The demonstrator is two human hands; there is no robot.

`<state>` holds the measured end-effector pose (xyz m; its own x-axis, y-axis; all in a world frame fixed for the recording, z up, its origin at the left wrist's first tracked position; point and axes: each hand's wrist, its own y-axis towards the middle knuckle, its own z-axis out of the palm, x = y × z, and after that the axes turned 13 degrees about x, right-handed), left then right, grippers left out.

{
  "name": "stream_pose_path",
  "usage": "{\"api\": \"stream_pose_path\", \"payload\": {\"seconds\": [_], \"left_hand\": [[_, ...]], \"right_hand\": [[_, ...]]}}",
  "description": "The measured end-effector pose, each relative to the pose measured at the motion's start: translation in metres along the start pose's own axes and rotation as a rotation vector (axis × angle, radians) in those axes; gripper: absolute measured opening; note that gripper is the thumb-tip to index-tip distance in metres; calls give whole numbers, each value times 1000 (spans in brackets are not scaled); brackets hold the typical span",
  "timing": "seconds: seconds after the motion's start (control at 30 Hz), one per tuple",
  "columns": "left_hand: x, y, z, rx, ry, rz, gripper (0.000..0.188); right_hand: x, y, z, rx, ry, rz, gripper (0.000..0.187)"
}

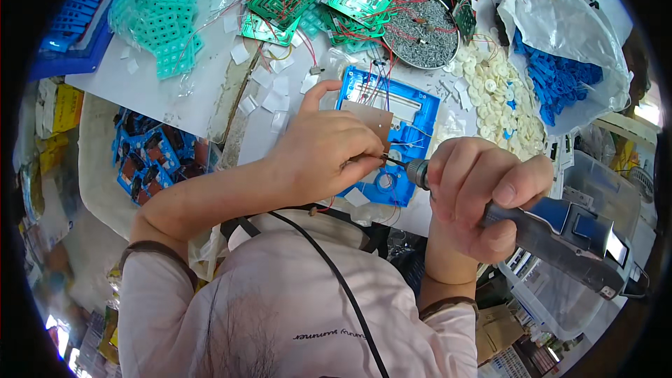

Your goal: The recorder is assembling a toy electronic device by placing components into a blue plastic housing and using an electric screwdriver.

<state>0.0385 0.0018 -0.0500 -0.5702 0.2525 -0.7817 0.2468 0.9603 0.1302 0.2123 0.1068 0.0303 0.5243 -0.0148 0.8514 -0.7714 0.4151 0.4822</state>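
Note:
In front of me a blue plastic housing lies open on the white work surface, with a brown circuit board, thin wires and metal strips in it. My right hand is wrapped round an electric screwdriver, held tilted with its bit pointing left over the housing. Over the board, my left hand pinches thumb and index finger together at the bit's tip. What sits between those fingertips is too small and hidden to make out. Its little finger stretches out toward the housing's upper left corner.
Behind the housing are green circuit boards with red wires and a round tray heaped with screws. White round parts and a bag of blue pieces lie right. Assembled blue units fill a bin at left.

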Motion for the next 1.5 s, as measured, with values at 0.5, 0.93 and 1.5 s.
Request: {"api": "stream_pose_path", "payload": {"seconds": [0.5,0.93,1.5], "left_hand": [[79,165,-32,-127,760,321,12],[73,189,-13,41,836,179,20],[21,-10,-21,-19,122,88,10]], "right_hand": [[-12,-4,-4,-31,-10,16,33],[-39,-12,18,35,41,52,31],[-26,7,19,102,-9,-13,29]]}}
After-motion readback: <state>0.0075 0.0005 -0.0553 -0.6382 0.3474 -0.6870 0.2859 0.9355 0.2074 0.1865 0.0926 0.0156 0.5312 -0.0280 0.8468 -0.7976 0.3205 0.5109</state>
